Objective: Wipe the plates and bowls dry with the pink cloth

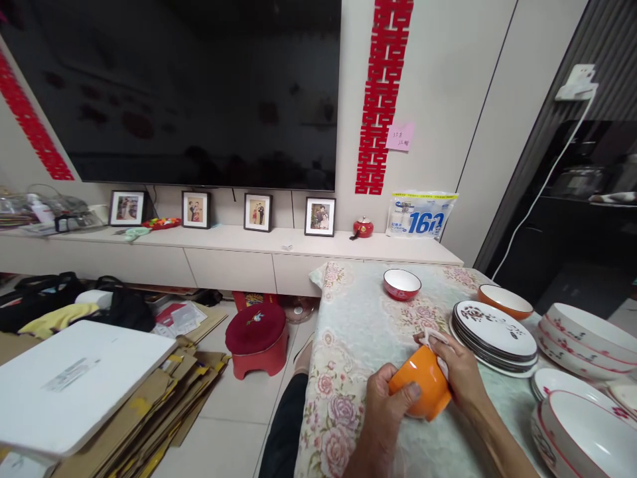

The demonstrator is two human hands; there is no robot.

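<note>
The left hand (391,398) is closed on the left side of a round, shiny orange bowl (422,382), with its thumb flat on the outside. The right hand (455,365) grips a thin, pale cloth (434,337) at the bowl's far right edge. The bowl is tipped on its side. Its foot points near and to the right, and its open top faces far and to the left, so its middle line runs on a slant. The bowl sits between the two hands, over the flowery tablecloth (343,372). Its outside is plain orange; its inside is hidden. Past the hands is a small red bowl with a white inside (402,284). Just right of the right hand is a stack of white plates with dark rims (495,332).
</note>
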